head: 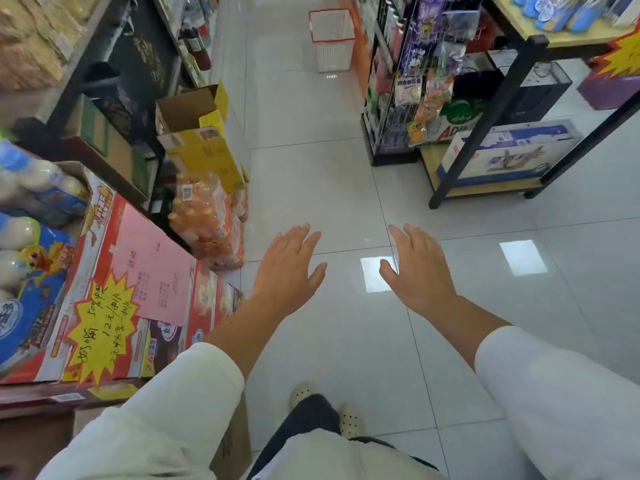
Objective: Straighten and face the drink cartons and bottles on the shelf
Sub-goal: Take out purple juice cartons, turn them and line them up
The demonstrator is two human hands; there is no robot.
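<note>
The left hand and right hand are spread flat over the floor and hold nothing. The bottles sit in a box at the left. I think the tidying is not begun; next, turn left and reach them.

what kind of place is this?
Most likely a small grocery or convenience store aisle: a white shopping basket on the tiled floor, a handwritten yellow price sign on a drink case, and shrink-wrapped orange bottles stacked beside the shelving.
</note>
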